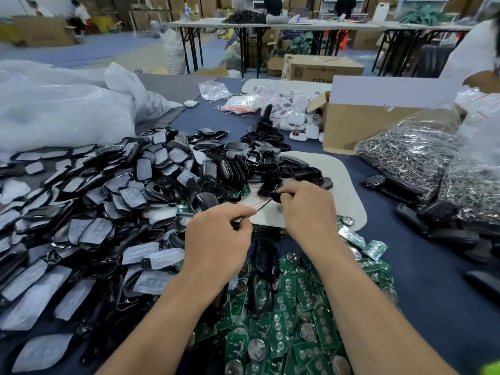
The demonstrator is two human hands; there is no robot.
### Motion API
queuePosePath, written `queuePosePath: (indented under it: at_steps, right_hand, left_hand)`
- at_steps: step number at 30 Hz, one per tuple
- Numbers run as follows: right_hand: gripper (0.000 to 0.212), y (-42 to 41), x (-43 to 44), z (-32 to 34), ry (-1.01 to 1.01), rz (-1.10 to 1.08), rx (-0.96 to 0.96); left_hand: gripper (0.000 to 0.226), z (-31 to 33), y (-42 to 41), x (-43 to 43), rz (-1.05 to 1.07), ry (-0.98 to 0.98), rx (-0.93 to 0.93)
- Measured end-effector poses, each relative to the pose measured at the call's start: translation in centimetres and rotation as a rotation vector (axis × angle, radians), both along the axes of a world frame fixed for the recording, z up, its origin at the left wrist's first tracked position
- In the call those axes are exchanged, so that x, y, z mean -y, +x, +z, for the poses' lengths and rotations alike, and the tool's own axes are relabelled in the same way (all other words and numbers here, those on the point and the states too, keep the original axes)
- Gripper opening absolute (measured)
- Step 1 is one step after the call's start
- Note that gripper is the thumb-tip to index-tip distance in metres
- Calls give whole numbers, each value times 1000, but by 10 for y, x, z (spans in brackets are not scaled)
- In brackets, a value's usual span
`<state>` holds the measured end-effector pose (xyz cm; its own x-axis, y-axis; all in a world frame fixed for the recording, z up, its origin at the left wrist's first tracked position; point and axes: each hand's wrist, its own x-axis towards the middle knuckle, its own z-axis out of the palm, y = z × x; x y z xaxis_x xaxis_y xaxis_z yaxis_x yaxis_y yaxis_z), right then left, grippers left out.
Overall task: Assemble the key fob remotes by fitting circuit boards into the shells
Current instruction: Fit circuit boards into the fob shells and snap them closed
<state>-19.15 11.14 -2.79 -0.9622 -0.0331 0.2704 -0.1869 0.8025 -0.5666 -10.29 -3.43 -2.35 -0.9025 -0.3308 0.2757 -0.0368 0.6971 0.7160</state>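
My left hand [216, 236] pinches a thin black piece [239, 223], my right hand [305, 209] a small black part [276, 197], both over the white mat [341, 182]. Shells [130, 190] are heaped at the left and circuit boards [286, 323] crowd the table's [422, 269] near edge. The far carton [322, 69] reads "DTV".

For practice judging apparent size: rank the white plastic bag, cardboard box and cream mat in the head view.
White plastic bag
Cardboard box
Cream mat, partly covered, so ranking against the box is unsure
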Motion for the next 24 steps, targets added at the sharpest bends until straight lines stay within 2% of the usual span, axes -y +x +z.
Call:
queuePosePath:
  at_steps: [2,4,6,9,12,14,16,19,22,24]
  right_hand:
    - [24,14,-2,1,-179,-48,-58]
    - [20,32,-4,2,-447,-27,-31]
    - [21,48,-1,2,-660,77,86]
    - [19,62,5,2,-794,124,225]
    - [10,66,9,5,-830,147,241]
    - [6,67,11,7,-856,162,245]
    - [8,67,11,7,-800,157,221]
    - [12,64,7,6,-594,65,112]
    - [15,54,-9,10,-267,-99,23]
    - [13,49,-21,12,-42,-141,95]
  left_hand:
    - [25,-1,0,0,-4,11,-21]
    - [31,-2,0,1,-27,65,-34]
    - [32,-1,-2,2,-107,261,-13]
    - [27,2,-4,2,-242,749,49]
    - [26,5,-4,11,-362,942,115]
    - [41,5,-4,17,-449,1015,169]
    - [46,5,-5,17,-459,1066,191]
    - [41,7,-7,19,-387,1226,179]
    - [39,9,-9,25,-314,1324,137]
    - [29,8,-10,27,-273,1345,120]
